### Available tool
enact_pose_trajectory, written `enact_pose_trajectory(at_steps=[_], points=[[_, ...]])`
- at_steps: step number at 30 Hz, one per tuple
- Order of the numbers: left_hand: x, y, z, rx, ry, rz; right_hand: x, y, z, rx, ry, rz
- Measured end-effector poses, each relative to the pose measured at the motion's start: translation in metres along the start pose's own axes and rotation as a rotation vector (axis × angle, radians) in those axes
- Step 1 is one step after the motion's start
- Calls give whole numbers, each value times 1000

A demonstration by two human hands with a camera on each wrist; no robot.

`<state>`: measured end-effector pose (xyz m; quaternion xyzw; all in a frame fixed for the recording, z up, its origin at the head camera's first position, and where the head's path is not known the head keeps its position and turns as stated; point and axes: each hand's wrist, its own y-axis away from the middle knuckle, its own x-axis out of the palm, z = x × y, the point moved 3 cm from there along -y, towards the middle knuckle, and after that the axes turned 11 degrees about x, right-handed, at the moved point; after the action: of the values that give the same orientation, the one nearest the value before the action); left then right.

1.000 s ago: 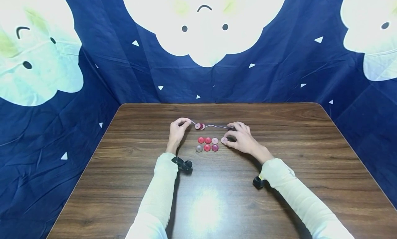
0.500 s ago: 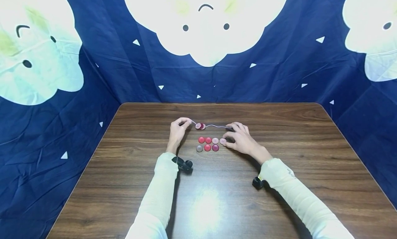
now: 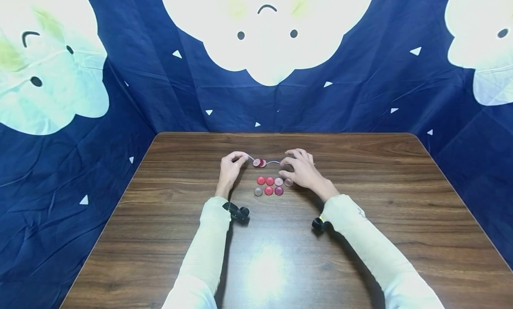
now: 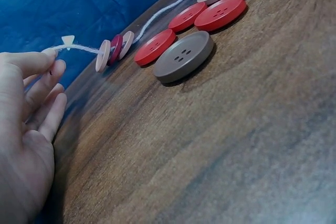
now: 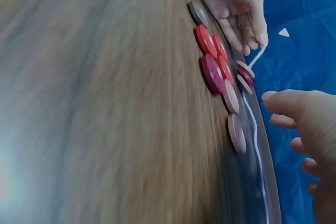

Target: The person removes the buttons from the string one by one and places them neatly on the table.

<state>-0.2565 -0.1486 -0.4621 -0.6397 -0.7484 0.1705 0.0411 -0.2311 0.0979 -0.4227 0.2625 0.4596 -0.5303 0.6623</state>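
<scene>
At the table's far side, my left hand [image 3: 230, 170] pinches one end of a white cord [image 5: 255, 135] between thumb and index finger. Three buttons are threaded near that end: a pink button [image 4: 103, 56], a magenta one and another pink one. My right hand [image 3: 303, 170] hovers with spread, loosely bent fingers over the cord's other stretch, holding nothing visible. Below it lies a pale pink button [image 5: 237, 133], the rightmost in a row with another pink button [image 3: 278, 181] and two red ones. A grey button [image 4: 184, 57], a red button [image 3: 268, 191] and a magenta button [image 5: 212, 74] form the nearer row.
The brown wooden table [image 3: 168, 237] ends at a blue cloth backdrop [image 3: 236, 99] with white cloud prints. Small black cameras [image 3: 236, 212] sit at both wrists. A bright glare lies on the table's near middle.
The right hand slid the pale pink button left to the row's end, let go of it, and moved left and up over the cord. The left hand kept its pinch.
</scene>
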Motion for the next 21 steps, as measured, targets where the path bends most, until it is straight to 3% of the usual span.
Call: enact_pose_trajectory(at_steps=[10,21], points=[[-1,-1,-1,19,-9,-4,19,-28,15,109,20,63],[-1,-1,0,22,-23,-6,38,-42,20,111,47,44]])
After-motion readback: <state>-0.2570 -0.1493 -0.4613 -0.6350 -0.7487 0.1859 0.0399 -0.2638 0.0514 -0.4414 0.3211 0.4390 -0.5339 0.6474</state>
